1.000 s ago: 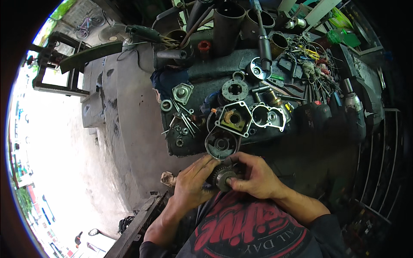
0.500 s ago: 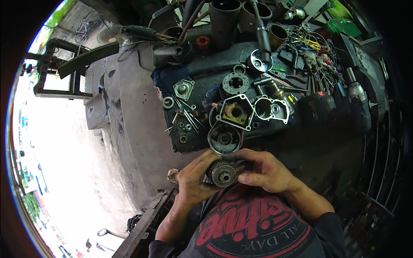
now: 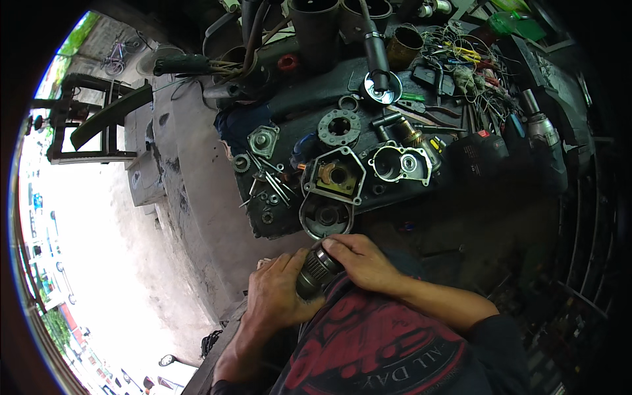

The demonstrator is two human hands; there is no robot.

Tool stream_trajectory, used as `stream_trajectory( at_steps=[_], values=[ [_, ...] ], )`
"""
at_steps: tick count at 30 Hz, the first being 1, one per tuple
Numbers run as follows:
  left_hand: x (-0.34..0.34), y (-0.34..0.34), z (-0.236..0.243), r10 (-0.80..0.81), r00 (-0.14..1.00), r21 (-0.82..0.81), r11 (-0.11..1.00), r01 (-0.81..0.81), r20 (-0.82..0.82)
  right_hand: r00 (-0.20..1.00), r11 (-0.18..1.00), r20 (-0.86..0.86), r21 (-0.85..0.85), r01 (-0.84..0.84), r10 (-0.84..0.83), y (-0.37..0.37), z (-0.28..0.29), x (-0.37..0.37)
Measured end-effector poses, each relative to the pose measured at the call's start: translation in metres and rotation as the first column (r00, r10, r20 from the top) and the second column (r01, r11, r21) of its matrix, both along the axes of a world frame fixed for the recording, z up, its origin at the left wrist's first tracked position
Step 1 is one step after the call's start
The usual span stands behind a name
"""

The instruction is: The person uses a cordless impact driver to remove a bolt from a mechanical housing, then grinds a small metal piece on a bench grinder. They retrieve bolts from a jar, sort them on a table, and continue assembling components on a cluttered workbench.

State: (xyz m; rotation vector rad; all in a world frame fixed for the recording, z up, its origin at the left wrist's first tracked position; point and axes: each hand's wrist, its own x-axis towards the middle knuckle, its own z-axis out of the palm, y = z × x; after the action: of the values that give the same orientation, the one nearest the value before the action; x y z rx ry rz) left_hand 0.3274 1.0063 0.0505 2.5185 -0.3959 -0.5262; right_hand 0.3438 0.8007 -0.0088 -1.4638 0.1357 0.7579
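Note:
A dark metal gear assembly [image 3: 319,268] with a toothed ring lies on its side between my hands, close to my body. My left hand [image 3: 273,286] wraps its lower left side. Fingers of my right hand [image 3: 362,262] close on its upper right end, with the thumb near the rim. Just beyond my hands, at the bench's near edge, sits a round metal housing [image 3: 322,229]. Behind it rests a six-sided open housing [image 3: 359,181] with a yellowish inside. To its right is a two-hole silver casting [image 3: 401,164].
Bolts [image 3: 280,187], a small gear [image 3: 241,162] and a flanged cover [image 3: 263,141] lie on the dark bench's left part. A lamp [image 3: 382,85] hangs over its middle. Tangled wires [image 3: 471,62] and a power tool [image 3: 541,126] are at right.
The gear assembly has been tipped from end-on to side-on in my hands. My right hand has shifted left and closed round its top end. The view has moved slightly right.

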Motion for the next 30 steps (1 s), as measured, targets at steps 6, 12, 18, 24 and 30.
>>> stream_trajectory(
  at_steps=[6, 12, 18, 24, 30],
  values=[
    [0.019, -0.015, 0.032, -0.170, 0.949, 0.294, 0.923, 0.248, -0.267, 0.798, 0.924, -0.602, 0.320, 0.209, 0.028, 0.015, -0.035, -0.015],
    [0.013, 0.015, 0.035, -0.039, 0.941, 0.156, 0.983, 0.096, -0.336, 0.849, 0.939, -0.515, 0.336, 0.071, 0.120, 0.011, -0.024, -0.005],
    [-0.032, 0.074, -0.023, 0.347, 0.811, -0.289, 0.808, -0.513, -0.471, 0.892, 0.888, 0.050, -0.133, -0.441, 0.450, 0.028, -0.014, -0.001],
    [-0.092, 0.101, -0.093, 0.548, 0.530, -0.481, 0.246, -0.842, -0.647, 0.789, 0.802, 0.308, -0.483, -0.352, 0.531, 0.107, -0.045, 0.017],
    [-0.116, 0.110, -0.122, 0.632, 0.460, -0.454, 0.186, -0.872, -0.624, 0.899, 0.895, 0.331, -0.426, -0.130, 0.288, 0.158, -0.076, 0.043]
  ],
)
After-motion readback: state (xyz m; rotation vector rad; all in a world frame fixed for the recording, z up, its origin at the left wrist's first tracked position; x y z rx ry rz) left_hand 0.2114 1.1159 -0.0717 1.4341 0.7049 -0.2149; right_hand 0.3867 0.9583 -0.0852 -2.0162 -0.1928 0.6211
